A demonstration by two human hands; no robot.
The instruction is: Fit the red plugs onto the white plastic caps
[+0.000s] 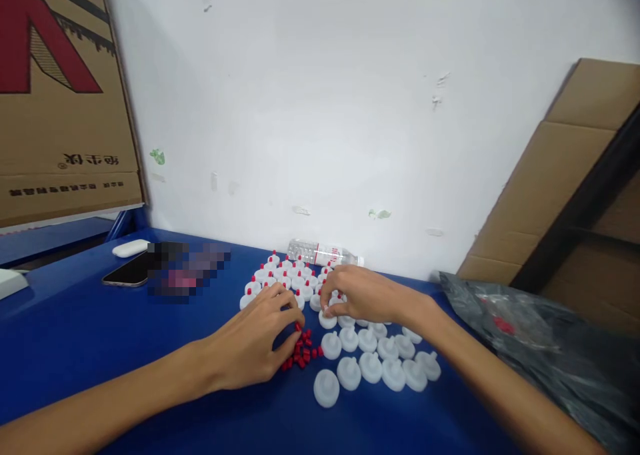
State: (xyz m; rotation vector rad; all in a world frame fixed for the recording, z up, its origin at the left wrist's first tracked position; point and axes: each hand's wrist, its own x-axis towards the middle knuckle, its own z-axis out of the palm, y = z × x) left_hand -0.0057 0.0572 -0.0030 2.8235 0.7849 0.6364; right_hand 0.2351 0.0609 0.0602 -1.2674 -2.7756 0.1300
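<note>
My left hand [263, 335] is over a small pile of red caps [305, 356]. A red cap [299, 326] shows between its thumb and forefinger, which are closed together. My right hand [353, 292] pinches the narrow stem of a round white lid-like piece [327, 320], which sits low at the table. To the right and in front lie several more white pieces with bare stems [371, 367]. Behind both hands stand rows of white pieces topped with red caps [285, 278]. My right hand hides part of those rows.
A clear plastic bottle [323, 252] lies on its side by the wall. On the blue table [200, 322] at left are a phone [127, 272] and a white oval item [131, 248]. A grey plastic bag [540, 348] and cardboard [545, 182] are at right; a carton [65, 122] stands upper left.
</note>
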